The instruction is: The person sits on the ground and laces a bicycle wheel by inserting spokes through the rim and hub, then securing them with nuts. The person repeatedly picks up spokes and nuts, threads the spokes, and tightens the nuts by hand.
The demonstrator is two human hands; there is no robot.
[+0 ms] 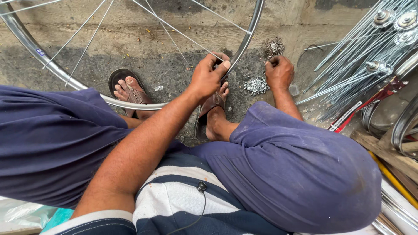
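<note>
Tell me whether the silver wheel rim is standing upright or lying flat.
Upright: the silver spoked wheel rim stands on edge on the concrete ground, steadied at the rim by the left hand.

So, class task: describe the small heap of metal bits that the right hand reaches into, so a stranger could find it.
Start at the wheel rim held by the left hand. Just right of it, the right hand hovers over the ground. The silvery heap lies beside that hand, brighter than the duller pile above.

Dark navy trousers (300, 174), dusty at knee; navy-and-white striped shirt (174, 200); brown leather sandals (209, 109); small black clip microphone (201, 186), cable trailing toward 6 o'clock.
</note>
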